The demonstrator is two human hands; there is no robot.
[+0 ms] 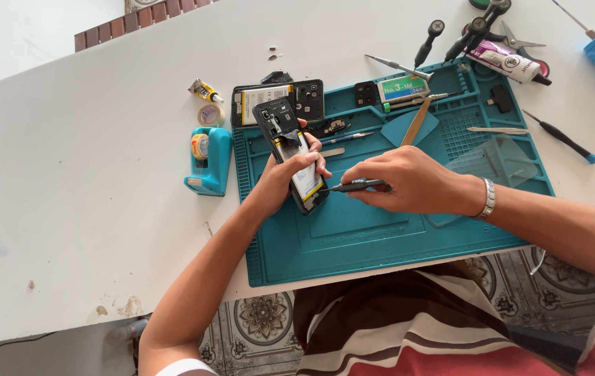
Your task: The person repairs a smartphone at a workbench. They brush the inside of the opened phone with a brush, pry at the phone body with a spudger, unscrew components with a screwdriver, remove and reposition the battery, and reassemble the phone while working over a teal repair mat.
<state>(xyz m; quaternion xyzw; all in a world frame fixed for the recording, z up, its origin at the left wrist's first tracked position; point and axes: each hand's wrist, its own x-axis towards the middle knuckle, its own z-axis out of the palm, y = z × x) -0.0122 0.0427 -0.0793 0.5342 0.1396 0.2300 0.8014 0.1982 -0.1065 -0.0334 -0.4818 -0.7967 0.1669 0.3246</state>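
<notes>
At frame centre-left, I see my left hand (290, 174) wrapped around an opened phone (289, 150), fingers hiding its lower half. Just right, my right hand (409, 182) pinches a dark screwdriver (354, 185); its tip is hard to make out.

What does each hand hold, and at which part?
The left hand holds the opened phone around its lower half. The right hand holds a small screwdriver by its handle.
</notes>
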